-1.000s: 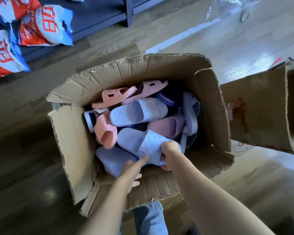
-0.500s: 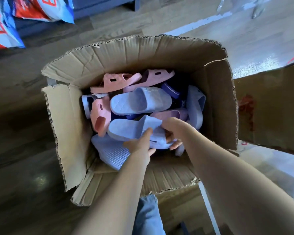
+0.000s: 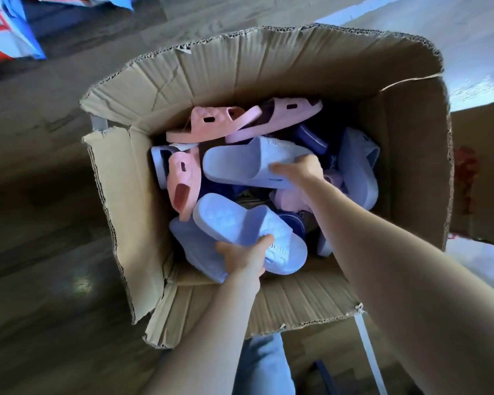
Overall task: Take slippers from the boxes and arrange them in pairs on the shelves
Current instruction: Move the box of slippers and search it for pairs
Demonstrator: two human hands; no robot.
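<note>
We look down into a corrugated cardboard box with ragged, creased flaps, standing open on a wood-grain floor. It holds a loose heap of soft, thick-soled foam slippers in pale blue, pink and lilac. Near the front wall, the left hand grips a pale blue slipper with a quilted strap, thumb curled over its edge and the other fingers hidden beneath. Further in, the right hand holds a second pale blue slipper at its end, thumb laid along the side of the sole and fingers wrapped behind. A pink slipper with a slotted strap lies against the far wall. A second cardboard box stands just to the right.
</note>
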